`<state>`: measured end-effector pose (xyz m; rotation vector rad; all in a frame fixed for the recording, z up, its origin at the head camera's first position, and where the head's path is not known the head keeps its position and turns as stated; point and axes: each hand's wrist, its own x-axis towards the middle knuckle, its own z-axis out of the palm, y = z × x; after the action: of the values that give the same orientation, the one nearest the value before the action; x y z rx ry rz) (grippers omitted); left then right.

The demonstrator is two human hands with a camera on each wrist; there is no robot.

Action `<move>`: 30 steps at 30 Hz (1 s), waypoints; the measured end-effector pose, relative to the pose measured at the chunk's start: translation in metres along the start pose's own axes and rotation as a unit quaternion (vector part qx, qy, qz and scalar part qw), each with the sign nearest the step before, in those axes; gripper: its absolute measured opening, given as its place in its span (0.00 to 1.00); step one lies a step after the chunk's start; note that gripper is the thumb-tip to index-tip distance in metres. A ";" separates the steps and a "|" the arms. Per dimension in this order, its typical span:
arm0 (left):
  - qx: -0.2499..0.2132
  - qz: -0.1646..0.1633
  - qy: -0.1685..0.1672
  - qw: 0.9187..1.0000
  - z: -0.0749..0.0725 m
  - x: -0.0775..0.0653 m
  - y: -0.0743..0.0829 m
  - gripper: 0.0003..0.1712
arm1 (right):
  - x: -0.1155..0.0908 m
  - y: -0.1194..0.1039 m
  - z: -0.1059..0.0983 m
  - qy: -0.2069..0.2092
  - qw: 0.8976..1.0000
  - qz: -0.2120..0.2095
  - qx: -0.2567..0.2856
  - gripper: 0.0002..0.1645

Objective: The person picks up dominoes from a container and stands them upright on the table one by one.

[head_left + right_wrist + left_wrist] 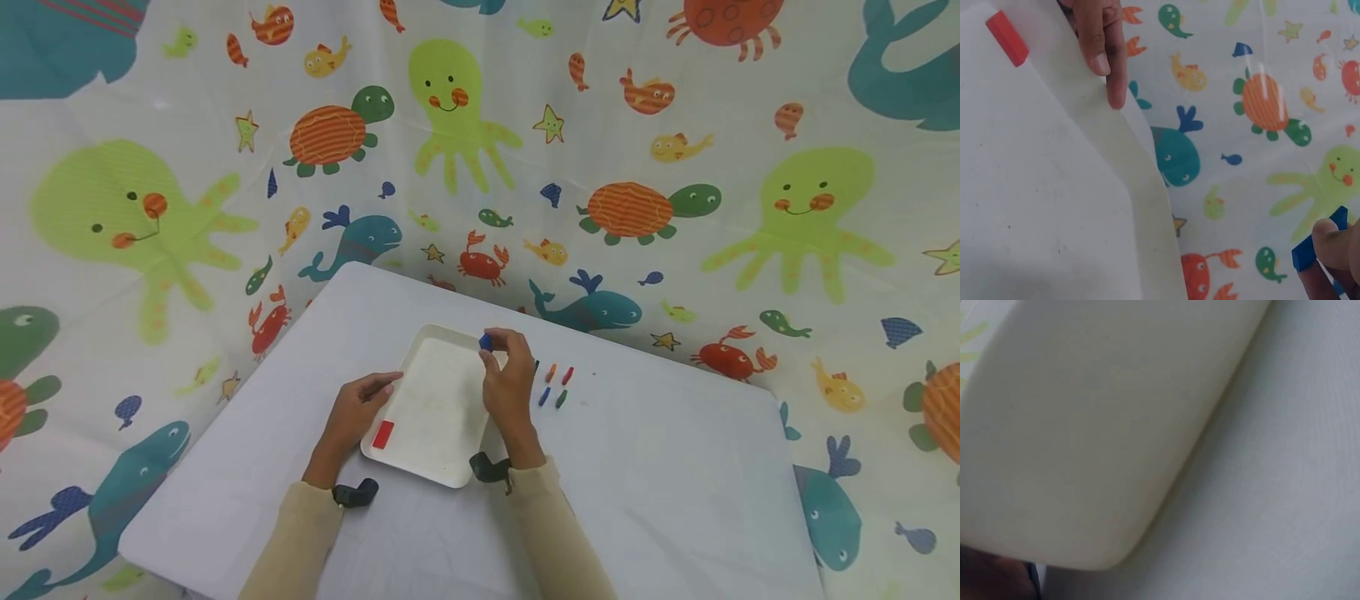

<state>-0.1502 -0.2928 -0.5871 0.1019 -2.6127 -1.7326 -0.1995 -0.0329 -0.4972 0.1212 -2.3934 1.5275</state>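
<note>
A white tray lies on the table. Inside it, in the near left corner, is a short red block, also seen in the right wrist view. My left hand rests at the tray's left rim, with its fairly straight fingers touching the edge. Over the far right corner, my right hand pinches a small blue block between thumb and fingers. In the right wrist view that blue block shows an angular, faceted shape. The left wrist view shows mostly the tray's pale side.
Right of the tray lie several small coloured sticks, among them an orange one, a red one, a blue one and a green one. A sea-animal curtain hangs behind the white table.
</note>
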 end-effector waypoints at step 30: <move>-0.003 -0.019 -0.001 1.000 -0.013 -0.035 0.009 0.20 | -0.055 -0.003 -0.046 0.045 0.999 -0.001 0.004 0.17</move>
<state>-0.1154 -0.2992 -0.5727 0.1509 -2.6228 -1.7533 -0.1372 0.0020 -0.4924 0.0560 -2.3169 1.5074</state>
